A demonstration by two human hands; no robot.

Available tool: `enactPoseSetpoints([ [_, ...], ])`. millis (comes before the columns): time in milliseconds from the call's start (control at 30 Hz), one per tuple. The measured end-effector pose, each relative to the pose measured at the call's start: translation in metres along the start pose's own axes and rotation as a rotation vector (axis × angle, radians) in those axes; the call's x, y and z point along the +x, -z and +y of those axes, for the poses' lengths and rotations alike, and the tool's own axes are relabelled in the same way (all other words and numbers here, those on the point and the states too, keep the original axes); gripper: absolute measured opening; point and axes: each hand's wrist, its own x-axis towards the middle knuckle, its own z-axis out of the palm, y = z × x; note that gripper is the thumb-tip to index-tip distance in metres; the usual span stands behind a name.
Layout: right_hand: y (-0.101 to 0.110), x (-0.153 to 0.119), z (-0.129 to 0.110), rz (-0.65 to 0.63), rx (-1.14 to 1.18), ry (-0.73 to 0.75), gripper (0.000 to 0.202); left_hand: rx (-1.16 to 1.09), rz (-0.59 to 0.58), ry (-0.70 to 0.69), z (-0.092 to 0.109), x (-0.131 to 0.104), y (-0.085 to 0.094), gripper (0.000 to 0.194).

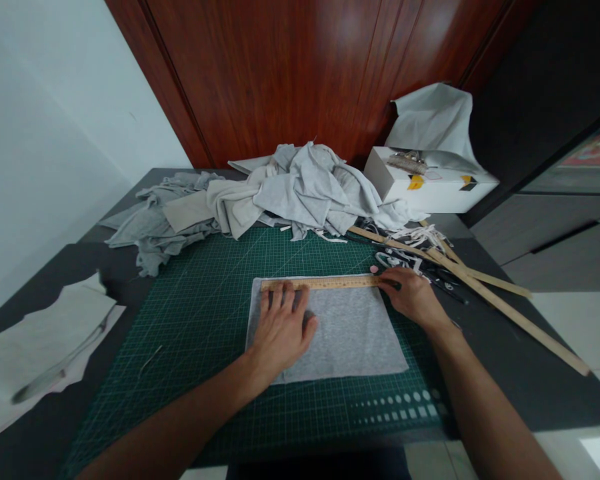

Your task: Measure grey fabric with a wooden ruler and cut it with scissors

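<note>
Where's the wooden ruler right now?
In the head view, the ruler lies along the far edge of the grey cloth, left hand near its left end, right hand at its right end.

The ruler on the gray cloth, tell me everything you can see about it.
The ruler is a straight, narrow, pale tan strip, apparently wood, with fine markings too small to read. It lies flat on the gray cloth, just inside and roughly along its far edge. Fingertips of the spread left hand rest on its left part, while the right hand touches its right end, partly hiding it. It looks intact where visible.
</note>
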Motion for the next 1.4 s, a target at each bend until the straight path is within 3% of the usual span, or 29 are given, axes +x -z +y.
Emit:
enactPoseSetpoints([
  [400, 0.006, 0.004, -0.006, -0.022, 0.011, -0.012, 0.02, -0.067, 0.005, -0.037, 0.004, 0.016, 0.013, 0.056],
  [600, 0.007, 0.025, -0.006, -0.032, -0.087, -0.158, 0.022, -0.142, -0.019, -0.112, 0.006, 0.019, 0.009, 0.062],
  [800, -0.001, 0.048, -0.011, -0.219, -0.204, -0.257, 0.017, -0.1, -0.039, -0.102, 0.012, 0.014, 0.009, 0.075],
  [933, -0.005, 0.053, -0.01, -0.275, -0.248, -0.288, 0.017, -0.077, -0.044, -0.101, 0.014, 0.011, 0.006, 0.08],
  [1400, -0.003, 0.055, -0.001, -0.271, -0.116, -0.297, 0.018, -0.1, -0.063, -0.089, 0.015, 0.009, 0.003, 0.083],
])
